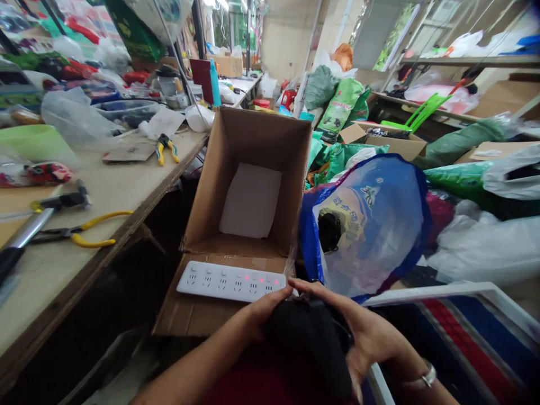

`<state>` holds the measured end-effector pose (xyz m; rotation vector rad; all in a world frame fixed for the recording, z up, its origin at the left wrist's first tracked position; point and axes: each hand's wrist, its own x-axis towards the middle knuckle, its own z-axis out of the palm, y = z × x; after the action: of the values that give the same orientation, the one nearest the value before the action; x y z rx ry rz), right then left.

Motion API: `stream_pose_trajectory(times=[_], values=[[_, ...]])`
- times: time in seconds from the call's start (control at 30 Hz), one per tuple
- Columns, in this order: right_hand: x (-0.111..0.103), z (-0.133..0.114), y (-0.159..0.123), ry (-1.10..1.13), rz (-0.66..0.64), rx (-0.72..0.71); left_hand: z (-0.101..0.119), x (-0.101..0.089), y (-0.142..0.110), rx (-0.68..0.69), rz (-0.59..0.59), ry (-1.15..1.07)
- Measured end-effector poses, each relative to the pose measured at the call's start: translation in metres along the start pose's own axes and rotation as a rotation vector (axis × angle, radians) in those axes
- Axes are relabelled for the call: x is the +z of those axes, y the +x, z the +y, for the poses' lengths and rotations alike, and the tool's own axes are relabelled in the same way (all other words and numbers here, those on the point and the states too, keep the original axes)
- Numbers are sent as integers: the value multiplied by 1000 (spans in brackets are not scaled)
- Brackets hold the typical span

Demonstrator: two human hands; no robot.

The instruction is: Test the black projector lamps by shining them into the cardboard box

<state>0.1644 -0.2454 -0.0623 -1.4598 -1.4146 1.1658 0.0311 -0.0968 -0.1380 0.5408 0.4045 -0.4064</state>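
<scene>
Power strip [230,281] lies lit on the cardboard flap [179,318]; our left hand [259,312] and right hand [369,334] clasp a black bundle [310,334]; what remains, we cannot tell

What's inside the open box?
A white sheet lies at the bottom of the box. Anything beneath the sheet is covered and can't be seen.

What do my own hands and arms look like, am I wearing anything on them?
Your left hand and right hand are ungloved, and no sleeve shows on either forearm. A silver-coloured band circles the right wrist; the left wrist looks bare.
</scene>
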Motion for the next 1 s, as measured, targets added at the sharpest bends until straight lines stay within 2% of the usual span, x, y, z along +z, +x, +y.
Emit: stream_pose_trajectory(times=[0.07,0.13,0.27,0.33,0.4,0.47,0.57,0.63,0.8,0.93,1.0], values=[[8,4,-3,34,-7,-33,-7,3,0,-44,32,-11],[15,4,-4,12,71,-71,-10,7,-3,-59,61,-8],[27,8,2,-94,341,-87,-1,13,-18,140,229,218],[30,16,6,-207,421,-74,9,15,-29,234,305,325],[32,23,10,-367,458,-76,18,16,-41,288,329,371],[35,26,13,-514,453,-125,25,17,-49,344,305,422],[40,25,16,-603,429,-194,23,18,-49,383,181,412],[42,23,16,-555,429,-175,16,19,-45,367,107,338],[40,17,14,-351,428,-143,-2,27,-39,339,21,118],[36,9,12,-326,447,-179,-3,30,-42,341,-49,39],[33,6,9,-315,485,-171,-3,28,-42,343,-45,3]])
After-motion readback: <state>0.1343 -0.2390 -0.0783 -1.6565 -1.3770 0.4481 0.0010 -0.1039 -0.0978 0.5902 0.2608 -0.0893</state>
